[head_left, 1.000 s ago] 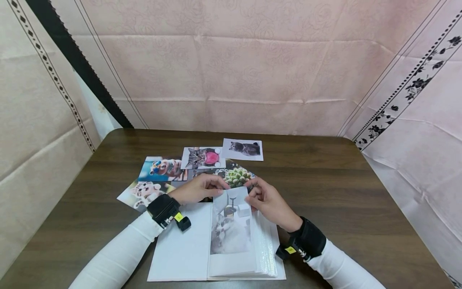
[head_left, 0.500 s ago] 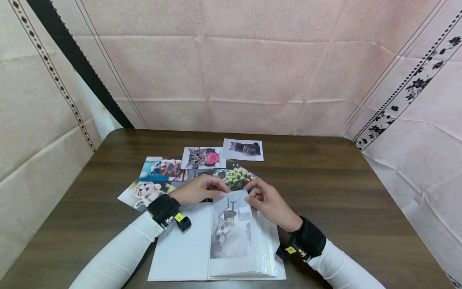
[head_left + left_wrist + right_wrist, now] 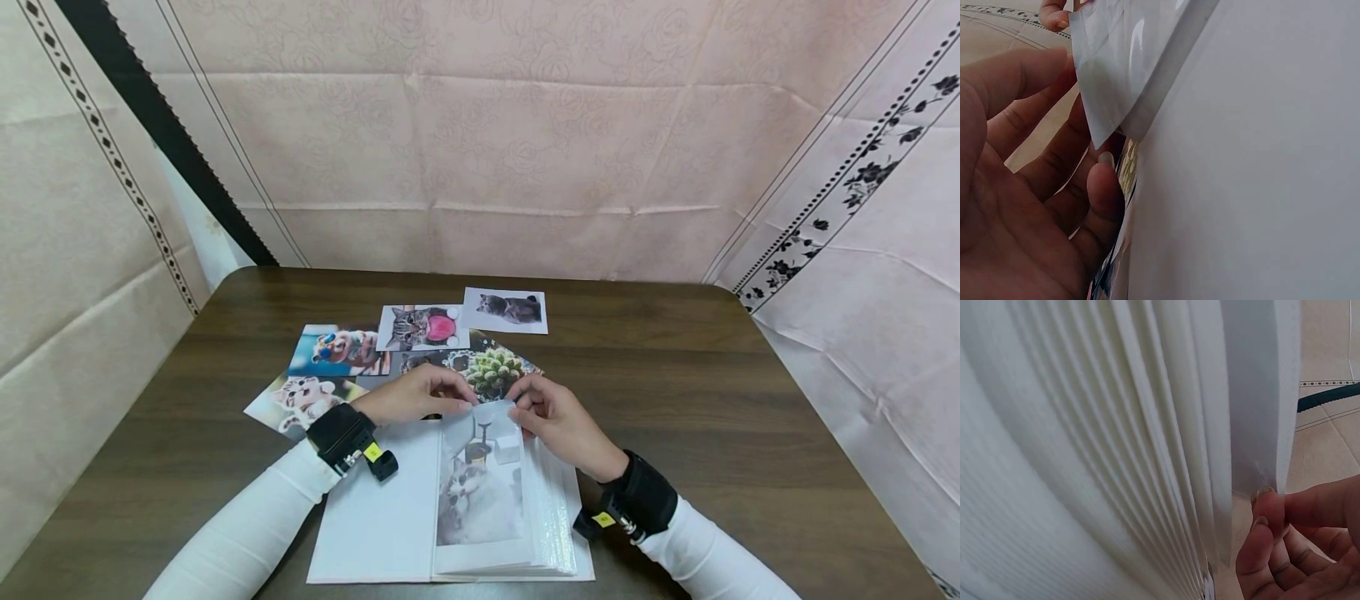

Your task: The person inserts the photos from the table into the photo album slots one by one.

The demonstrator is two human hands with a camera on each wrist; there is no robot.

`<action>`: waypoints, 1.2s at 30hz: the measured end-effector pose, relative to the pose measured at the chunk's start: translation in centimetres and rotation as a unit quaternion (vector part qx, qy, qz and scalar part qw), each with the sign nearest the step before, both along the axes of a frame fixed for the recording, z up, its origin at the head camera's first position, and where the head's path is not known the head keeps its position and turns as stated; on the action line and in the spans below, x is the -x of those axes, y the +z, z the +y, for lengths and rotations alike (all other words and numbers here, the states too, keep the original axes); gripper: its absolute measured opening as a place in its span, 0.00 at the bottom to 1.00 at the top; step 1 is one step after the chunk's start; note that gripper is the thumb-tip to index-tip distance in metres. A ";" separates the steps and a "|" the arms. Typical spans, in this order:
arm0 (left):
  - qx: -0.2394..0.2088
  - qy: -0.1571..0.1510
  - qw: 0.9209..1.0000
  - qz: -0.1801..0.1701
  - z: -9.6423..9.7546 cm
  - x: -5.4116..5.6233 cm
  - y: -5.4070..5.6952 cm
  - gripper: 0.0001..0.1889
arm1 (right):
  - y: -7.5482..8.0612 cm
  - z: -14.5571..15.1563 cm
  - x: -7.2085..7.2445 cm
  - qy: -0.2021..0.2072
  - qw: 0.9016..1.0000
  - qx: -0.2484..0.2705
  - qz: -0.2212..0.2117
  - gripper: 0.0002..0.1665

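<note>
A white photo album (image 3: 375, 508) lies open on the table. A photo (image 3: 480, 500) of a pale cat sits mostly inside the clear pocket of its top page, its upper edge standing out at the top. My left hand (image 3: 420, 393) pinches the photo's upper left corner; in the left wrist view the thumb (image 3: 1035, 72) presses against that edge and the other fingers are curled behind and below. My right hand (image 3: 551, 417) pinches the upper right edge of the album pocket (image 3: 1254, 425) between thumb and fingertip. The remaining pages (image 3: 1116, 425) hang fanned beneath.
Several loose prints lie beyond the album: a succulent picture (image 3: 493, 371), a cat with a pink ball (image 3: 422, 327), a grey cat (image 3: 506, 310), a blue-backed print (image 3: 337, 350) and a white kitten (image 3: 300, 400). A patterned cloth (image 3: 525, 167) hangs behind the wooden table (image 3: 712, 400).
The photo has slid down toward me inside the pocket, so its top edge stands out less and more of the succulent print shows. Both hands have edged slightly down with it.
</note>
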State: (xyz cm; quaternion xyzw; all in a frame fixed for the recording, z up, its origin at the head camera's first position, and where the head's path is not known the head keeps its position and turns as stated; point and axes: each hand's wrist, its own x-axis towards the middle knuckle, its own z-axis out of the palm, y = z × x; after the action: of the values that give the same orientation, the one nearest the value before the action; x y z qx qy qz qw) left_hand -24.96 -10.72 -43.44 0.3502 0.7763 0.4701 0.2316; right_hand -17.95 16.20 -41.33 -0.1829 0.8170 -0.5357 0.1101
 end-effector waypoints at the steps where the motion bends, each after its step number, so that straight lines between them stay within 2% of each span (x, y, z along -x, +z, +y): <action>1: 0.004 0.002 1.000 -0.002 0.0 0.0 0.0 0.10 | 0.0 0.0 0.0 0.002 1.000 0.001 0.002 0.10; 20: 0.020 -0.012 1.000 -0.010 0.1 -0.1 -0.2 0.11 | 0.0 -0.2 0.0 0.002 1.000 -0.021 0.005 0.08; 31: 0.018 -0.032 0.999 0.017 0.3 -0.4 0.0 0.10 | -0.2 -0.2 0.0 0.013 0.999 -0.032 0.014 0.08; 36: 0.017 -0.033 0.999 0.013 0.5 -0.6 0.0 0.08 | -0.1 -0.4 -0.1 0.004 1.000 -0.027 0.016 0.09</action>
State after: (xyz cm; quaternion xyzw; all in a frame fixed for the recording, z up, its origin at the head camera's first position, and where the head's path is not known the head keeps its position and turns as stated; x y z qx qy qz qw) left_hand -24.39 -10.27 -43.42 0.3773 0.7753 0.4445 0.2430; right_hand -17.83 15.83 -41.44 -0.1916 0.8318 -0.5104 0.1043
